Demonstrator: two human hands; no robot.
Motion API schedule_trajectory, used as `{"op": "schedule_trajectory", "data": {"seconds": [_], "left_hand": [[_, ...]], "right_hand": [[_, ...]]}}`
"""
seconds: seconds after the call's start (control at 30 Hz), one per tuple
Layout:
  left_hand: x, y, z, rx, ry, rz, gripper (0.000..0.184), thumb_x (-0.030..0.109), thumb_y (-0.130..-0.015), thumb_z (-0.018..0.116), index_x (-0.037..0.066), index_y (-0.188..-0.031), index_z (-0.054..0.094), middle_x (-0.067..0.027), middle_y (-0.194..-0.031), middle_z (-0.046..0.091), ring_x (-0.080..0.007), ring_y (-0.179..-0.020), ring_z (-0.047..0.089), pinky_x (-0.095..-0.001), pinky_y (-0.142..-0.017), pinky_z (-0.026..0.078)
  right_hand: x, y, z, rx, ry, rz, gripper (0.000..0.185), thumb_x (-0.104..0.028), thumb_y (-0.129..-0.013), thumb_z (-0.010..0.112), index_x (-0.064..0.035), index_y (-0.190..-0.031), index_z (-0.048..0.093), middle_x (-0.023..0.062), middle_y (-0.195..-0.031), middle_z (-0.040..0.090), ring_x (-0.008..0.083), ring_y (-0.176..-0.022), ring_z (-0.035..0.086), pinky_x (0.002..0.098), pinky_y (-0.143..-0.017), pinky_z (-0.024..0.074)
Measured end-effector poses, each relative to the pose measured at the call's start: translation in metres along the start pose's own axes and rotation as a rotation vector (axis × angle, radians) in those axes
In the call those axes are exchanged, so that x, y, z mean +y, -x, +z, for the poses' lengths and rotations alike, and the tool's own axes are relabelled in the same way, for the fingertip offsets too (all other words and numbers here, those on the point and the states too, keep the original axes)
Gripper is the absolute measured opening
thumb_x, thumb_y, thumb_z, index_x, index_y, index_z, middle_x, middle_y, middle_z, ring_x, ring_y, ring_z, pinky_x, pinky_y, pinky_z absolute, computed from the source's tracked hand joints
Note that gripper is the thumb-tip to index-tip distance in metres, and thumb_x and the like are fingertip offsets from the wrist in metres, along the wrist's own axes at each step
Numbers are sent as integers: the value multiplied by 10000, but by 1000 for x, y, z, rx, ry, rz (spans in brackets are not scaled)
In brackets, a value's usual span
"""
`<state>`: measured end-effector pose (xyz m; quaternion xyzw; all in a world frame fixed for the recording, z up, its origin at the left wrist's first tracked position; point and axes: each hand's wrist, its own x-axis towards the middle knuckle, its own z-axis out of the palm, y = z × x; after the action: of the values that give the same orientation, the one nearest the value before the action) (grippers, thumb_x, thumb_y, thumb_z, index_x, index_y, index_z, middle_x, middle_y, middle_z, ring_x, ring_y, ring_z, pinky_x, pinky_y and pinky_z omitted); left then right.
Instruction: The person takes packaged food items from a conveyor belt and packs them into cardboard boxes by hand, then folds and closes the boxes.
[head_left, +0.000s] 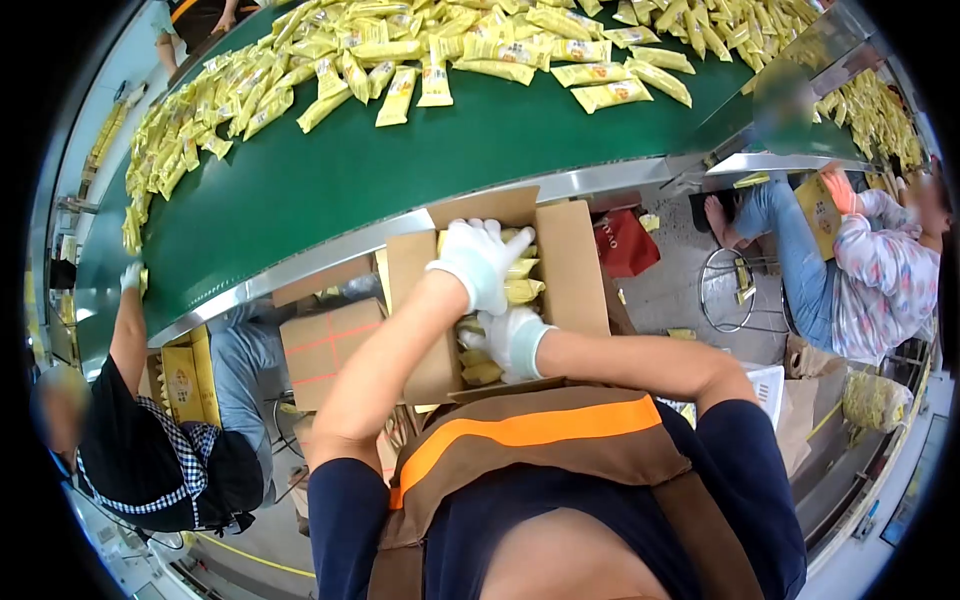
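An open cardboard box [575,262] stands in front of my body, against the edge of the green belt. Yellow packets [523,290] lie inside it in rows. My left hand [475,262], in a white glove, rests on the packets at the box's far left, its fingers apart. Nearer to me, my right hand [512,342], gloved too, reaches into the box from the right; its fingertips are over the packets and partly hidden, so whether it holds one is unclear.
The green belt [340,165] carries many yellow packets along its far side. A closed carton [325,345] sits left of the box. One person sits at the left, another at the right by a stool [728,290]. A red bag [627,243] lies right of the box.
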<state>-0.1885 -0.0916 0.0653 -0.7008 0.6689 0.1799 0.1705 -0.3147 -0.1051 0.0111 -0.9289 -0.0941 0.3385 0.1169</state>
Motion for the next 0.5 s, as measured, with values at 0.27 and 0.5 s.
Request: {"op": "schedule_trajectory", "data": {"seconds": [0.27,0.5], "left_hand": [[12,-38,72,-74,19,-96,1142,492,-656,795,104,-1552,203,-213,-1394,452,-341,-1230,480,-454,-987,401],[38,-19,90,136,-200,-189,668,236,-904,548,216,-1529,312,-180,-1429,440,-336,-1257,465,-476,-932,427]], "right_hand": [[14,22,3,59,125,-146,538,-294,-824,648,-173,-1341,565,210,-1329,561,361,-1124,623,484,-863,516],[36,-4,16,20,-83,-303,408,-222,-780,671,-106,-1171,664,162,-1133,693,343,-1006,676,426,-866,536]]}}
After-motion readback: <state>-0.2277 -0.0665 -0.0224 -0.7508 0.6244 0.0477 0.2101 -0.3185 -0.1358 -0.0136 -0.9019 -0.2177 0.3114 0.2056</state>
